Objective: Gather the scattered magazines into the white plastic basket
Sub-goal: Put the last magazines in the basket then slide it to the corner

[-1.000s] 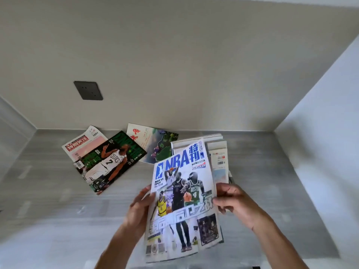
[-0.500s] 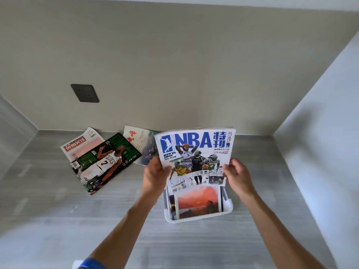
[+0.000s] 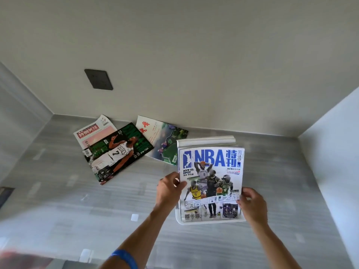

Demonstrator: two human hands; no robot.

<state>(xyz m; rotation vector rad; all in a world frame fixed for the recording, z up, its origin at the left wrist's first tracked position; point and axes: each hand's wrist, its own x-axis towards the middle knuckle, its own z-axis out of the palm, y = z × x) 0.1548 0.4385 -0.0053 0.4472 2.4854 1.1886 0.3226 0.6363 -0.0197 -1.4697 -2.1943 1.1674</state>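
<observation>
One camera, worn on the head, looks forward and steeply down from above onto a grey floor [image 3: 77, 200] where it meets a beige wall [image 3: 194, 65]. Both forearms reach in from the bottom edge, close beneath the wide-angle lens.

A dark square wall plate [image 3: 98, 79] sat on the beige back wall [image 3: 194, 55]. The grey streaked tabletop [image 3: 77, 200] carried a small white square tag [image 3: 134, 217]. A pale side panel [image 3: 334, 152] rose at the right.
</observation>
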